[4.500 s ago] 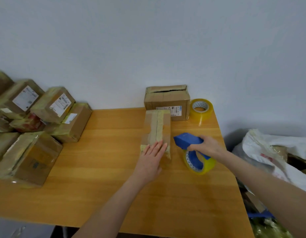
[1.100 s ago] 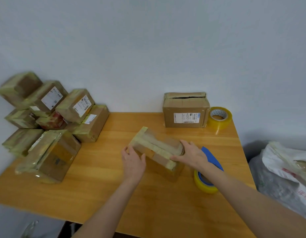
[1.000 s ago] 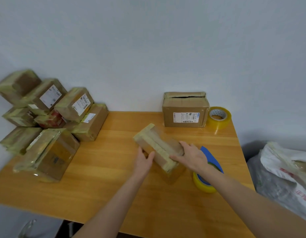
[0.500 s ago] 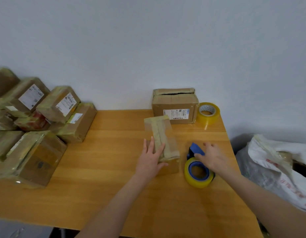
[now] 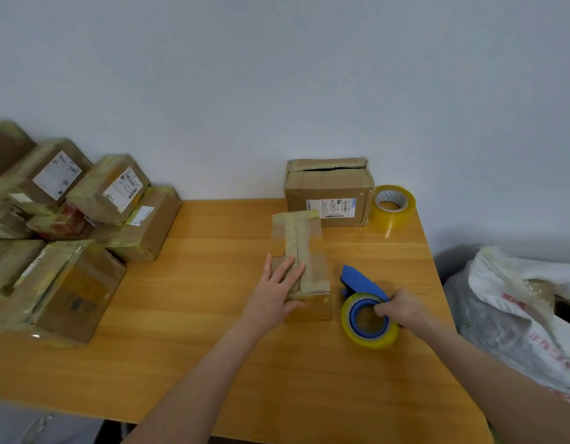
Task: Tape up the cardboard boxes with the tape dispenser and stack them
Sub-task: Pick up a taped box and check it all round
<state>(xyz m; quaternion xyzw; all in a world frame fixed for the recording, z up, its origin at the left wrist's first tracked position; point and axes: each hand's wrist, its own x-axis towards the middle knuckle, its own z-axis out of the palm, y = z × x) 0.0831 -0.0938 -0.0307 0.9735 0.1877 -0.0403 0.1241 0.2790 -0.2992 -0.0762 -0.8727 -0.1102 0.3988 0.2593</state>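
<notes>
1. The narrow box [image 5: 304, 251] lies mid-table [image 5: 213, 347], its long side running near to far. Yellowish tape runs along its top and crosses its far end.
2. The left hand [image 5: 279, 293] rests flat on the near left part of the box, fingers straight and slightly spread, pressing down and gripping nothing.
3. The right hand [image 5: 402, 310] has its fingers curled round the blue tape dispenser [image 5: 367, 318], which sits on the table just right of the box.
4. The step in hand looks like taking up the dispenser for another strip.
5. To do it well, lift the dispenser clear of the table before swinging it over, so the roll does not knock the box.
6. Plant the free end of the tape firmly on bare cardboard, then draw one straight, even pull.
7. Press the box hard with the left hand so it cannot slide, but move those fingers out of the strip's path first.
8. A gaping box [image 5: 328, 193] waits at the far edge beside a spare roll [image 5: 394, 205]. The finished stack [image 5: 85, 219] stands at the left.
</notes>
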